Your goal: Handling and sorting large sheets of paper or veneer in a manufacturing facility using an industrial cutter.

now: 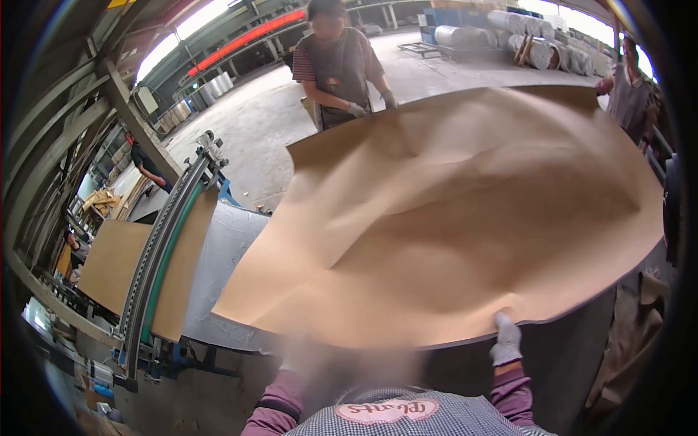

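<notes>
Large brown sheet [451,240] spanning the centre and right of the view, its face raised in broad folds and creases. The wearer's right hand [507,340], in a pale glove below a purple sleeve, is at the near edge of the sheet; its thumb presses on the upper face, where the sheet puckers, and its fingers are closed on the edge, although those beneath are hidden. The left hand [298,354] lies near the sheet's near-left corner and is blurred by motion; whether its fingers are open or closed, or have hold of the edge, cannot be told. Across the sheet, a person in an apron [336,69] has two gloved hands at the far edge; a second person [631,102] stands at the far-right end. To the left, the sheet's edge overlaps a pale, wrinkled surface [224,258]. Beside this runs a long metal rail [158,251] with a green strip, crossing above a flat brown board [113,251]. Wrapped rolls [520,25] lie in the background, beyond the grey floor [254,109].
</notes>
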Available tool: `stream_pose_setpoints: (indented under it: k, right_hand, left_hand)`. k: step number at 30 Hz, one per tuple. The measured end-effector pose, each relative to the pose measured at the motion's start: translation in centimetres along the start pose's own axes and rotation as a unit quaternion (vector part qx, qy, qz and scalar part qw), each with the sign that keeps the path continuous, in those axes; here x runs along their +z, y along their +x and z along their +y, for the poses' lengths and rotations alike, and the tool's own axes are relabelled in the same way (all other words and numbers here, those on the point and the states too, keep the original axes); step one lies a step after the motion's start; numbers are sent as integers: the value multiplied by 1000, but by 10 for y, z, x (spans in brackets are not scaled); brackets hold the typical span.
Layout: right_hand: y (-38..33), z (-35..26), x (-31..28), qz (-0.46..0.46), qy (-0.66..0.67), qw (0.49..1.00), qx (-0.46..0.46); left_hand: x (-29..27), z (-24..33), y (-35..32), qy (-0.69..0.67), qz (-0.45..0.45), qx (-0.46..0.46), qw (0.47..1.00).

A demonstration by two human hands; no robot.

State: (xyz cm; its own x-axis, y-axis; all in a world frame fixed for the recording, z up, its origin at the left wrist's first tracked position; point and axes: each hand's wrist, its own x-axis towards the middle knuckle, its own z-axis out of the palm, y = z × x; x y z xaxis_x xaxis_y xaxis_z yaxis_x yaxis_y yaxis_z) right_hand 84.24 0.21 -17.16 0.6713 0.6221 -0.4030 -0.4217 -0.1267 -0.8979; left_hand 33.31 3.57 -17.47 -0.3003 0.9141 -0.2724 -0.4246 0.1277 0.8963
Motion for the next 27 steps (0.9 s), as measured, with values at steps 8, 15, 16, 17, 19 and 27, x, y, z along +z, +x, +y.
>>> stream_pose_setpoints:
  k: [8, 15, 16, 17, 19, 27]
  right_hand:
    - [100, -106, -106, 4, 179, 984, 24]
    - [14, 11, 48, -49, -94, 989, 103]
    - [14, 13, 59, -45, -171, 982, 72]
    - [8, 18, 68, -11, -202, 977, 68]
    - [-20, 17, 82, 39, -218, 973, 64]
    - [-179, 138, 58, -132, -613, 755, 191]
  left_hand:
    - [81, 57, -35, 4, -75, -254, 964]
    - [105, 14, -34, -27, -185, -405, 895]
    - [91, 31, -31, -72, -192, -391, 897]
    - [63, 31, -25, -89, -158, -384, 905]
    - [-9, 21, -11, -176, -133, -364, 905]
    - [-348, 16, 84, 194, 318, -240, 896]
